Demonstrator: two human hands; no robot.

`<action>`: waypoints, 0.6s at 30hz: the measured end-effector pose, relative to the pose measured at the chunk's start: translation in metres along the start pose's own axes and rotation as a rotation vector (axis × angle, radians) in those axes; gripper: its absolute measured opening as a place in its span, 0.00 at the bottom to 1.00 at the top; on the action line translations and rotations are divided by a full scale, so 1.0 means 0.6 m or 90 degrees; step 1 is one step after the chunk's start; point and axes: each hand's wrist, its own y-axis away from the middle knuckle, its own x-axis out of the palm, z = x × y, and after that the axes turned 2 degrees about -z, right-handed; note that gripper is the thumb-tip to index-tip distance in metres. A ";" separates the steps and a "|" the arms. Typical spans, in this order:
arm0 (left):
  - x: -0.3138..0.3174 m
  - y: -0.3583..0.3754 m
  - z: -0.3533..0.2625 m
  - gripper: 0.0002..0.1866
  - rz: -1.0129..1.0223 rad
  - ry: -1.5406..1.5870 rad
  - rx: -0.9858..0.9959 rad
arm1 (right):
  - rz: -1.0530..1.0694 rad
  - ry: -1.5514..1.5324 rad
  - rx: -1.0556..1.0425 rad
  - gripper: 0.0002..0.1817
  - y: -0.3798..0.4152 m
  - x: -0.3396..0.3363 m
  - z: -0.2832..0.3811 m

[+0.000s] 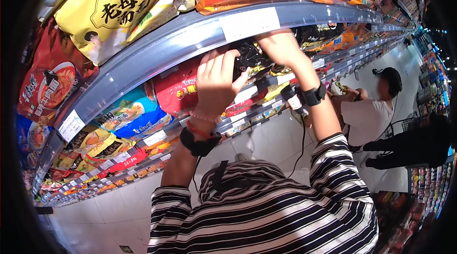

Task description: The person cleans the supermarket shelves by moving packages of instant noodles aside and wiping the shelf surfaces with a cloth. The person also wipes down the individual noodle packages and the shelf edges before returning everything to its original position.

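Black packets [250, 55] sat below the shelf edge [181, 36], probably racked in rows for easy reach, between the spread left grip [216, 75] and the right grip [280, 48], whose closure I couldn't tell

Head-height view (fisheye), forward and down

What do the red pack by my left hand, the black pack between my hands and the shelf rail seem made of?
Red pack: probably printed plastic film, given its sheen. Black pack: likely glossy film; crumpled, bright highlights. Shelf rail: smooth, grey-blue, streaked reflections; plastic or coated metal, unclear which.
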 end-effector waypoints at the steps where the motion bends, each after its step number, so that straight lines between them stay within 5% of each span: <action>1: -0.001 -0.001 -0.001 0.20 0.003 0.004 -0.005 | 0.059 0.053 0.077 0.17 -0.006 -0.015 -0.017; 4: 0.002 0.000 -0.001 0.19 0.006 0.000 -0.014 | -0.226 0.137 -0.065 0.13 -0.011 0.004 -0.066; 7: 0.009 0.001 0.002 0.19 -0.001 -0.008 -0.003 | -0.130 0.263 -0.018 0.14 -0.027 0.018 -0.037; 13: 0.016 0.007 0.014 0.22 0.043 -0.005 -0.033 | -0.215 -0.128 -0.069 0.19 0.000 0.050 0.063; 15: 0.018 0.011 0.017 0.23 0.071 -0.005 -0.047 | -0.202 -0.031 -0.216 0.17 0.027 0.059 0.049; 18: 0.008 0.004 0.016 0.22 0.078 0.027 -0.036 | -0.351 0.013 -0.231 0.23 0.063 0.109 -0.001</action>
